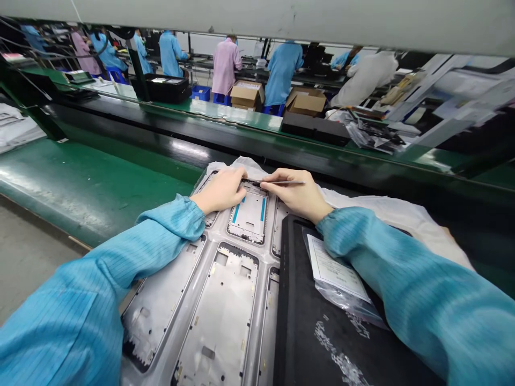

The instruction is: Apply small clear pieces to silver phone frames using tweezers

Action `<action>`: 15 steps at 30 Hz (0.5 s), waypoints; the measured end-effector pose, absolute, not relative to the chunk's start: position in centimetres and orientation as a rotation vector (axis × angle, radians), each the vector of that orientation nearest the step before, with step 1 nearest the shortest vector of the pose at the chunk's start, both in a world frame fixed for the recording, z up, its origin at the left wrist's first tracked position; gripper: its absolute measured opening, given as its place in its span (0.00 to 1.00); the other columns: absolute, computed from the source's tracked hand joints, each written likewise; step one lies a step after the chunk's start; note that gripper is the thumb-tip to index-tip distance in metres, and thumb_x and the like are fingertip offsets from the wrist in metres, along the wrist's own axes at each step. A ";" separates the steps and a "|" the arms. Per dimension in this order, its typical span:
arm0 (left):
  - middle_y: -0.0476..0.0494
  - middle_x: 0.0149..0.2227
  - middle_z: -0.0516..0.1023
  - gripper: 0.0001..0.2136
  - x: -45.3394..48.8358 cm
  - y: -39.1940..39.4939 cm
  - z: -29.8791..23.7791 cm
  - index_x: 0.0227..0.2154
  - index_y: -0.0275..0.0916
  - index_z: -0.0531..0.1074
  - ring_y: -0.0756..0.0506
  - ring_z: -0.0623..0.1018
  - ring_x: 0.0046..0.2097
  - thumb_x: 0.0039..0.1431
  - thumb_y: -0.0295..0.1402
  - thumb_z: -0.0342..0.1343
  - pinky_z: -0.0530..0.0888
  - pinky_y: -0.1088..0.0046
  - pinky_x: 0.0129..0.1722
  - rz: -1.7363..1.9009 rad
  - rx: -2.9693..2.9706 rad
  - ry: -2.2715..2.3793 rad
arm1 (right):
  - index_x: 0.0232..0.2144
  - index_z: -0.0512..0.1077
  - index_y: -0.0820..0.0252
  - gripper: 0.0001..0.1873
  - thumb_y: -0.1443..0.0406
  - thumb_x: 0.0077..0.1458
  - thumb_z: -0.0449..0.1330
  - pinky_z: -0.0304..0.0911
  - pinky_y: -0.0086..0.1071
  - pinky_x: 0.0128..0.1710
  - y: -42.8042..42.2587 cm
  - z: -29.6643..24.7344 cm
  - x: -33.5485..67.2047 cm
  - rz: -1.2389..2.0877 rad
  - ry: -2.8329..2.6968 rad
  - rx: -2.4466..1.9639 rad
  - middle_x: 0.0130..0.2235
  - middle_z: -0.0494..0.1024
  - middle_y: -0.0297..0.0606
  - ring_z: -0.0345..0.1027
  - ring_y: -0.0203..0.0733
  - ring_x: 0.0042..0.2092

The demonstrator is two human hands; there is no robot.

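Note:
A grey moulded tray (209, 268) holds several phone frames in its pockets. My left hand (219, 190) rests curled on the top edge of one white frame with blue strips (250, 212), fingertips pressing near its upper left corner. My right hand (300, 193) is closed in a pinch on thin metal tweezers (281, 183), whose tip points left to the frame's top edge, close to my left fingertips. Both sleeves are blue.
A black pad (322, 343) lies right of the tray with a clear bag holding a printed label (336, 271). White wrapping (386, 212) lies behind. A green conveyor belt (80, 177) runs to the left. Several people in blue and pink coats stand at far benches with cardboard boxes (246, 94).

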State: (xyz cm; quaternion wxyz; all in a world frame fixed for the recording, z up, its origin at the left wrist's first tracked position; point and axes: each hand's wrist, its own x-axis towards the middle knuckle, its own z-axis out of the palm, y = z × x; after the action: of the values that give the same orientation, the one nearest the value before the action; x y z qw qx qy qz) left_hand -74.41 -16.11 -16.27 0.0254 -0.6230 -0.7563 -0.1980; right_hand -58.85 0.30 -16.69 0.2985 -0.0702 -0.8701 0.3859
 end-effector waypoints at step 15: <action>0.31 0.53 0.81 0.20 -74.3 -16.1 -16.3 0.56 0.33 0.67 0.34 0.80 0.56 0.61 0.27 0.49 0.74 0.54 0.58 -0.618 -1.917 -2.370 | 0.32 0.81 0.57 0.12 0.56 0.59 0.64 0.68 0.35 0.36 -0.3 -15.7 -58.6 0.851 -2.437 -0.027 0.33 0.83 0.38 0.74 0.43 0.33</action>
State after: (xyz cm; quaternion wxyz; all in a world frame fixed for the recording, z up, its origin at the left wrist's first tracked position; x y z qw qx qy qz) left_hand -74.30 -16.14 -16.31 0.0154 -0.6163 -0.7619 -0.1987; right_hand -58.60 -0.28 -15.67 0.2767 -0.0099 -0.9072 0.3168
